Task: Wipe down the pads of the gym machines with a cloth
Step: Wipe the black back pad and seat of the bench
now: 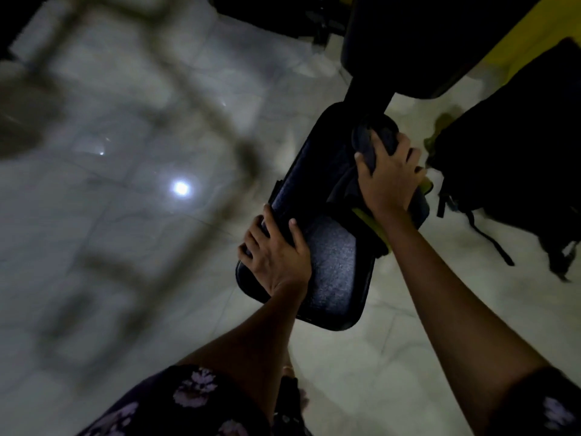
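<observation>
A dark padded seat (pixel 333 259) of a gym machine stands in the middle right of the head view. My left hand (pixel 276 250) grips its left edge, fingers curled over the rim and thumb on top. My right hand (pixel 388 177) presses a dark cloth (pixel 374 143) onto the far end of the pad, fingers curled round the bunched fabric. A yellow-green strip (pixel 372 225) shows under my right wrist at the pad's right edge.
A larger dark pad (pixel 424 48) rises behind the seat, with a yellow surface (pixel 540 29) at the top right. A black backpack (pixel 515 158) with loose straps lies on the pale tiled floor (pixel 408 325) to the right. Blurred dark bars cross the left.
</observation>
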